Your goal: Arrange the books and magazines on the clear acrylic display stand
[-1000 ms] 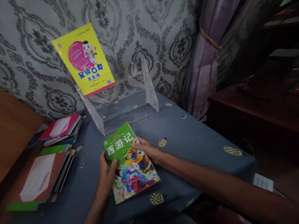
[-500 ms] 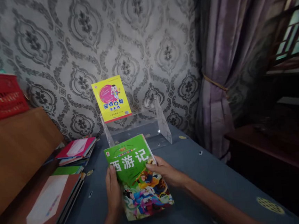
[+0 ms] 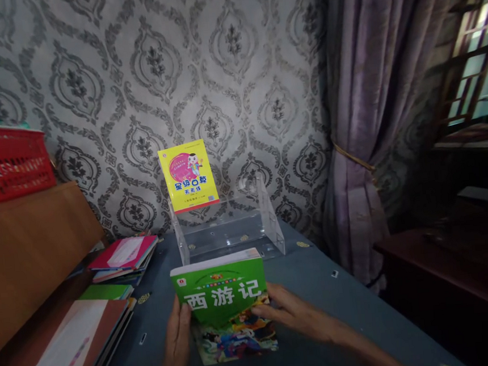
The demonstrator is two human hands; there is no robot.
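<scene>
Between my two hands is a green book [image 3: 227, 315] with large white characters and a colourful picture on its cover. My left hand [image 3: 178, 331] grips its left edge, thumb on the front. My right hand [image 3: 292, 312] grips the right edge, its thumb over the cover picture. The book is tilted so its top page edge shows. Beyond it on the table stands a clear tiered rack [image 3: 226, 230]. A yellow book [image 3: 190, 176] leans upright on the rack's upper left.
Stacked books lie at the left, one pile topped by a pink book [image 3: 124, 253], a nearer one by a brown book [image 3: 76, 346]. A red basket [image 3: 9, 163] sits on a brown box [image 3: 40, 252]. A purple curtain [image 3: 355, 139] hangs right of the blue-grey table [image 3: 336, 311].
The green book has straightened from its slant, and its top edge has tipped toward the view, showing the pages. Both hands still hold it. The view has tilted up slightly.
</scene>
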